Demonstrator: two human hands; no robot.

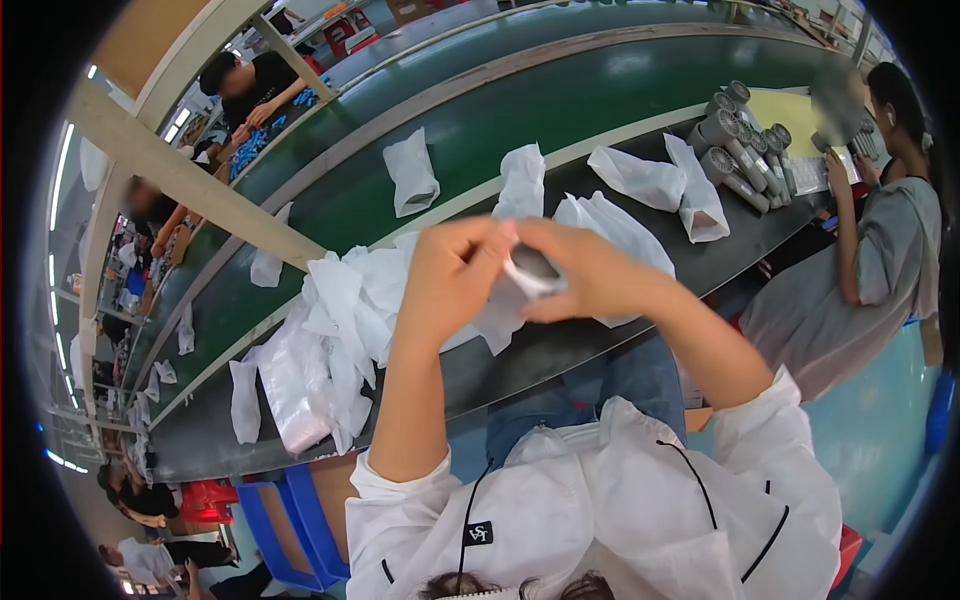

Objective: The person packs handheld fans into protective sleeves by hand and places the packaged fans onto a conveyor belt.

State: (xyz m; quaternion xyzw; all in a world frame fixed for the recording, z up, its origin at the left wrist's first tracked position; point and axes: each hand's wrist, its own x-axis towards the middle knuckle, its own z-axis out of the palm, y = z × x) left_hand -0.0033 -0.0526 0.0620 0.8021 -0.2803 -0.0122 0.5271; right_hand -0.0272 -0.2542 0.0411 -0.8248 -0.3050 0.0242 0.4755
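Both hands meet above the bench around a thin white bag (503, 312), whose lower part hangs down. A grey round end (535, 262) shows at the bag's mouth, ringed by a white edge. My left hand (452, 268) has its fingers bent and pinched on the bag's near-left side. My right hand (598, 268) curves round the mouth from the right, thumb below and fingers above. Motion blurs the fingertips, and most of what is in the bag is hidden. Behind the hands lie more white bags (610, 235).
A heap of white bags (365, 285) and a clear plastic pack (295, 385) lie on the dark bench (440, 400). Beyond runs a green conveyor belt (340, 185) with a filled bag (411, 172). Several grey hair-dryer-like devices (740, 150) stand near a co-worker (850, 260) at right.
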